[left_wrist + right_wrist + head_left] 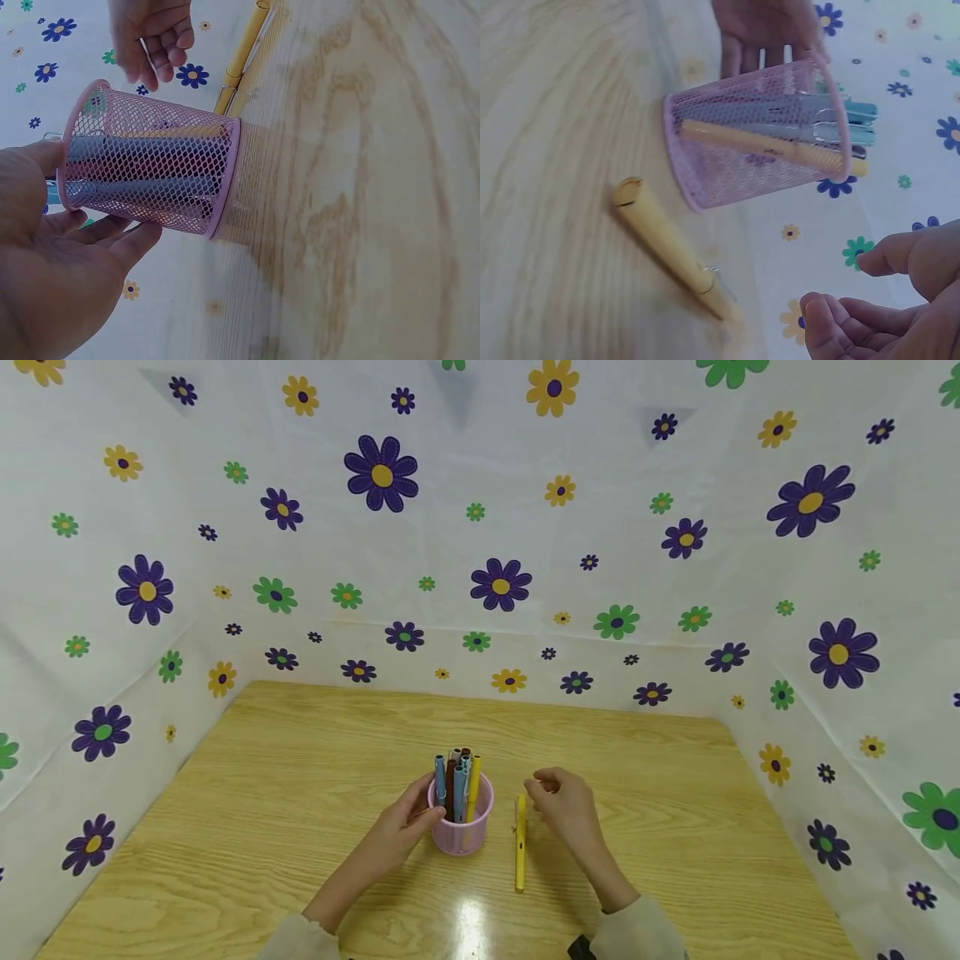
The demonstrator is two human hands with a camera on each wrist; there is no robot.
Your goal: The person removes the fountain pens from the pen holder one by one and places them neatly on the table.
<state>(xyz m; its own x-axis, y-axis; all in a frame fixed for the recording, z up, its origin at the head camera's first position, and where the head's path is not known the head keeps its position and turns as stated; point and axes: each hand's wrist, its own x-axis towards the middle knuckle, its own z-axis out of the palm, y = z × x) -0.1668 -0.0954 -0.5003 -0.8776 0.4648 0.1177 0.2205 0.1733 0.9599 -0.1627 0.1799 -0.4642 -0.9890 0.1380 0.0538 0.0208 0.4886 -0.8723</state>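
Observation:
A pink mesh pen cup (459, 839) stands upright on the table with several pens (461, 789) in it, blue, brown and yellow ones among them. My left hand (397, 833) holds the cup from its left side, thumb at the rim and fingers against the mesh (157, 161). To the right of the cup, a yellow pen (521, 852) with a clip lies on the table. My right hand (566, 806) is just beyond its far end on the right, fingers loosely bent and thumb apart (900, 300), holding nothing.
The wooden table (300, 743) has light glare near its front edge. White cloth with flower prints (450, 543) rises behind the table and along both sides. A small dark object (581, 947) shows by the right sleeve.

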